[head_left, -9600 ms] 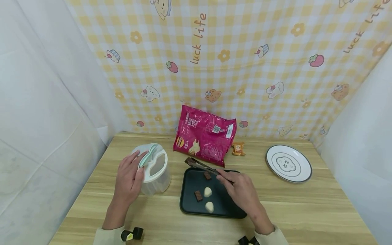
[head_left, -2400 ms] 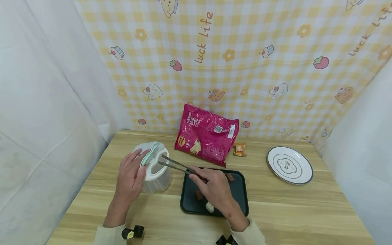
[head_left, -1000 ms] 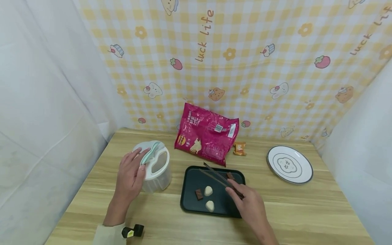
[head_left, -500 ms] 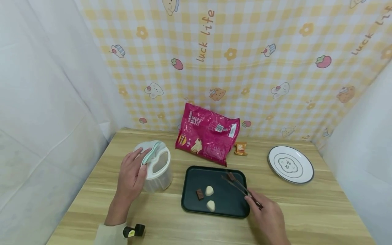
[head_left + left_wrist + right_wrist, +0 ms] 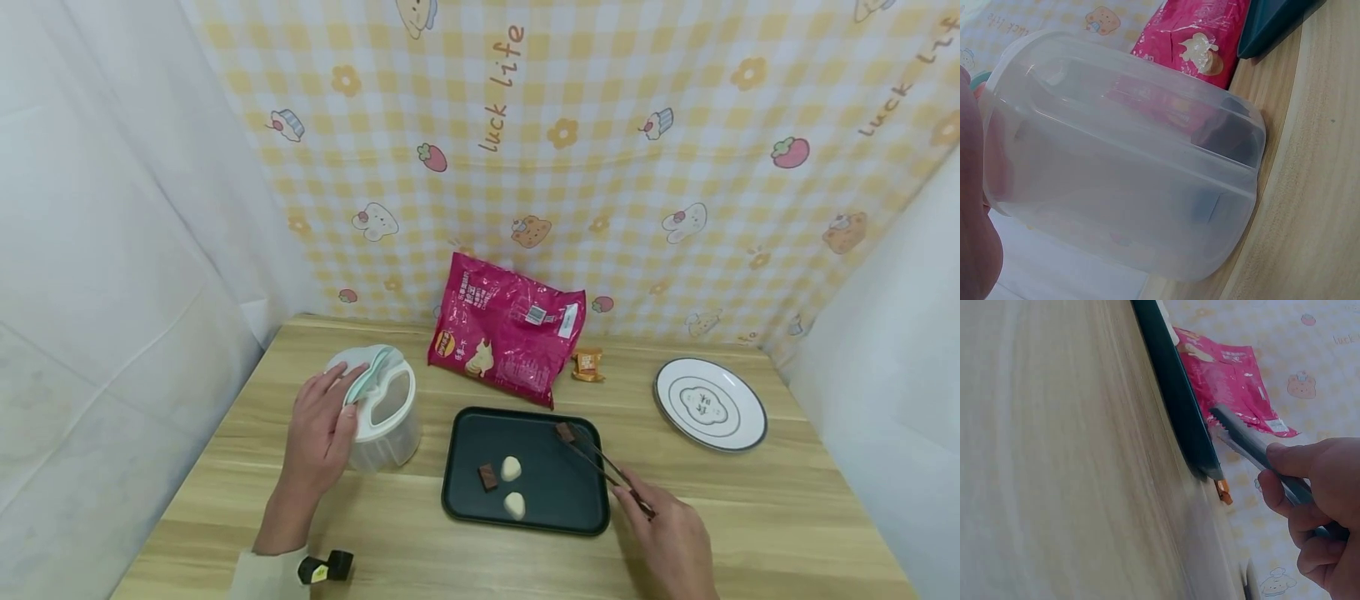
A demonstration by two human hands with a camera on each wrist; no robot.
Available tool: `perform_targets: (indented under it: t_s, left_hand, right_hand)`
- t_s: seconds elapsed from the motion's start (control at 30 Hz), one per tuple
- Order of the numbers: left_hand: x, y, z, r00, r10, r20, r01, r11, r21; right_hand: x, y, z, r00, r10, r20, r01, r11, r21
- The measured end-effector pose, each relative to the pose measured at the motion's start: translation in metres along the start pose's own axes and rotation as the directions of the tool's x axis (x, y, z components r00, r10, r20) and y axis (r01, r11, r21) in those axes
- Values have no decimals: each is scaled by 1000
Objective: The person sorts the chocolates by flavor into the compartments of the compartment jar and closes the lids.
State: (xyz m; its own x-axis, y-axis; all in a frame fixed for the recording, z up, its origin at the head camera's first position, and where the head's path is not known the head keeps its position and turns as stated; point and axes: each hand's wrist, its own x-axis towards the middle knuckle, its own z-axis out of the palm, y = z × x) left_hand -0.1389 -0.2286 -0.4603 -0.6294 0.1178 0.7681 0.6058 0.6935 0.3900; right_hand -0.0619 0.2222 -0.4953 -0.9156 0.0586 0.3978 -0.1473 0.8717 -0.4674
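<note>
My left hand (image 5: 318,433) grips the raised mint-edged flap (image 5: 366,382) on the lid of a clear plastic container (image 5: 390,442). In the left wrist view, the container (image 5: 1116,162) fills most of the picture, with dark shapes near its base. My right hand (image 5: 671,537) holds metal tongs (image 5: 645,507), their tips at a brown chocolate piece (image 5: 565,432) in the far right corner of the black tray (image 5: 487,433). Another chocolate piece (image 5: 488,477) lies beside two whitish pieces (image 5: 511,468) on the tray. The right wrist view shows the tongs (image 5: 1244,434) between thumb and fingers.
A magenta snack bag (image 5: 506,329) leans at the back behind the tray. To its right lies a small orange-wrapped item (image 5: 587,364). A white plate (image 5: 710,404) sits at the right of the wooden table. A yellow checked cloth (image 5: 562,208) hangs behind.
The tongs were at the container's opening 2.4 s ago, then swung back right over the tray to the corner chocolate piece. My left hand has stayed on the lid flap.
</note>
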Motion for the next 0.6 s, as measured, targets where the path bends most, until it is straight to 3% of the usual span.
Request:
perform_targets:
  t_s: [0.3, 0.6]
  left_hand:
    - [-1, -1, 0, 1000, -9, 5, 8, 1000, 3]
    - [-1, 0, 0, 1000, -20, 8, 20, 1000, 5]
  right_hand:
    - [-1, 2, 0, 998, 43, 53, -42, 999, -23]
    - [-1, 5, 1, 1000, -8, 26, 9, 999, -42]
